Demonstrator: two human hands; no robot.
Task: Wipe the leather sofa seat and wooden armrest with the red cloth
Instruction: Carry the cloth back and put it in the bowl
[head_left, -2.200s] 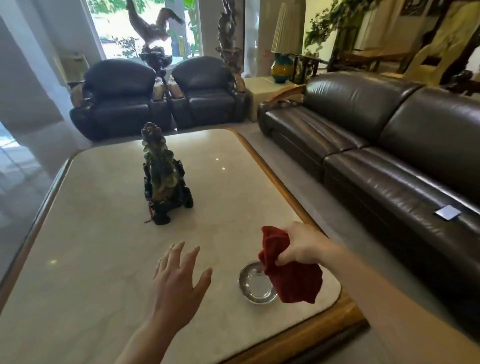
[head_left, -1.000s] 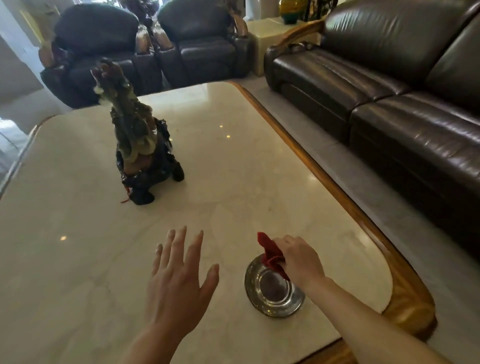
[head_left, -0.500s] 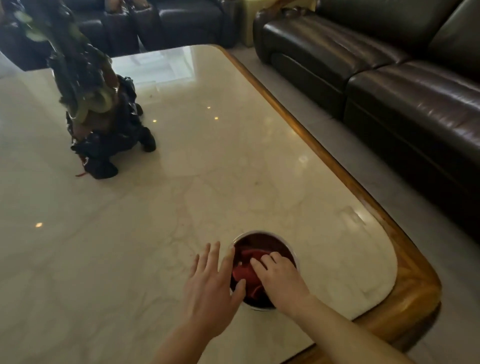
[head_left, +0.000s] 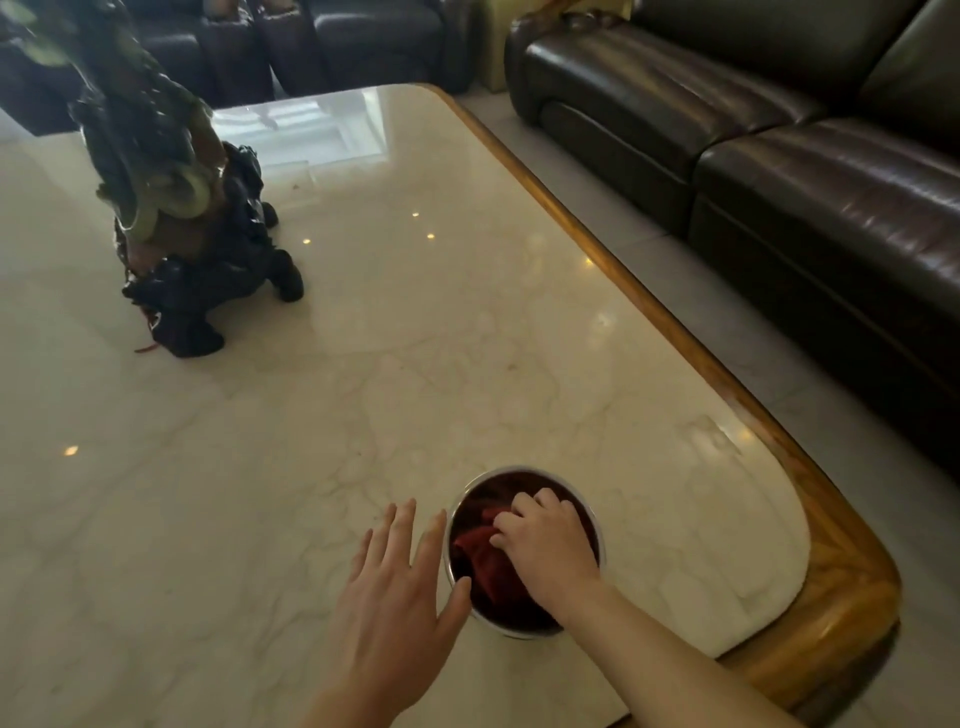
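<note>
with the right hand (head_left: 548, 545) down inside the metal bowl (head_left: 595, 514), its fingers curled and bunched on the red cloth (head_left: 475, 545), the risks come first. the bowl sits close to the rounded corner of the marble table (head_left: 363, 389), and it looks light; a hard pull or a sideways press on the cloth could likely skid or tip it toward the wooden edge. whether there is liquid in the bowl cannot be told, but if there is, a soaked cloth would drip across the marble and the floor on the way to the leather sofa (head_left: 779, 171), and too much wet would not suit leather. the left hand (head_left: 400, 587) hovers flat just beside the bowl, fingers spread apart, thumb near the rim, gripping nothing; whether it touches the rim is hard to say. as for contents, the bowl holds the crumpled red cloth and the person's fingers, nothing else visible. a dark carved ornament (head_left: 176, 218) stands well apart on the table. the sofa seat is across the gap of floor, not yet wiped.
</note>
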